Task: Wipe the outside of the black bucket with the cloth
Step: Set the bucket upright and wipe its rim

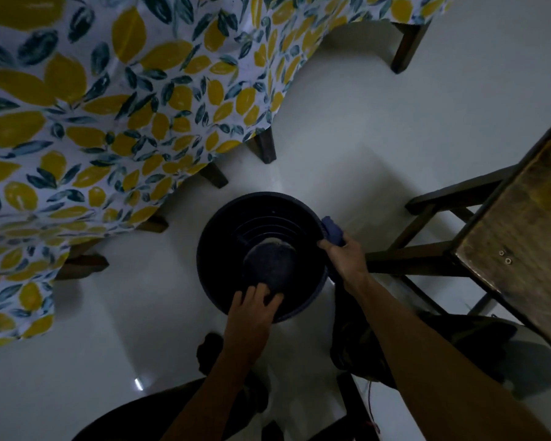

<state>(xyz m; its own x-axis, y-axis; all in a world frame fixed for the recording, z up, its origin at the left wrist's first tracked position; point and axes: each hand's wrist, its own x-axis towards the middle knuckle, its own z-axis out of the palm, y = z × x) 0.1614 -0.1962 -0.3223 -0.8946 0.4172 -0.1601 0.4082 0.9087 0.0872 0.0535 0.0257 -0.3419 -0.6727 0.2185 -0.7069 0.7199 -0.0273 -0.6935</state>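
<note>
The black bucket (233, 237) stands upright on the white floor, seen from above with its ribbed inside and round bottom showing. My left hand (252, 308) grips the near rim, fingers curled over into the bucket. My right hand (344, 254) holds a dark blue cloth (333, 230) against the outside of the bucket's right wall, just below the rim. Most of the outer wall is hidden from this angle.
A table under a lemon-print cloth (109, 106) fills the left and top, its dark legs (264, 144) close behind the bucket. A wooden chair (519, 237) stands right of the bucket. My dark-clothed legs (442, 345) are at the bottom.
</note>
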